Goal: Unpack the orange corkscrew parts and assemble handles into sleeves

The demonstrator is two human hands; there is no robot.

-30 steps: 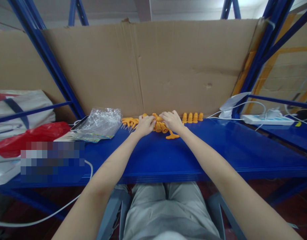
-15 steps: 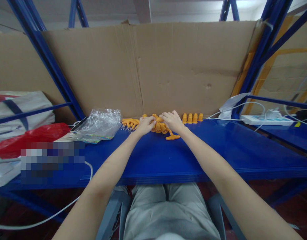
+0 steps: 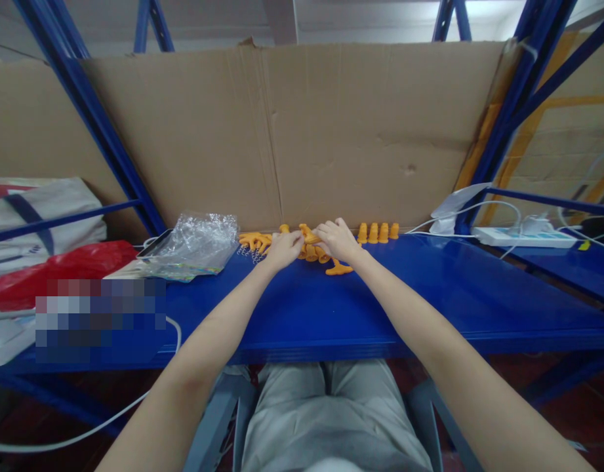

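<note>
My left hand [image 3: 285,251] and my right hand [image 3: 337,239] are close together over a group of orange plastic corkscrew parts. Both hands have closed fingers around an orange corkscrew [image 3: 310,236], which is largely covered by the fingers. Beneath it lie several orange cup-shaped caps [image 3: 310,253]. Left of my left hand are several orange corkscrews [image 3: 255,240] with bare metal spirals [image 3: 257,255]. A T-shaped orange corkscrew handle [image 3: 339,269] rests just in front of my right hand. Several orange caps [image 3: 373,233] stand upright in a row to the right.
The blue shelf [image 3: 326,314] backs onto a cardboard sheet [image 3: 341,137]. Crumpled clear plastic bags [image 3: 198,242] and a red bag [image 3: 70,272] lie left. A white power strip [image 3: 528,236] with cables sits right, beside blue metal posts [image 3: 503,118].
My hands stay over the same spot, with small finger shifts around the orange corkscrew. The loose handle and the row of caps have not moved.
</note>
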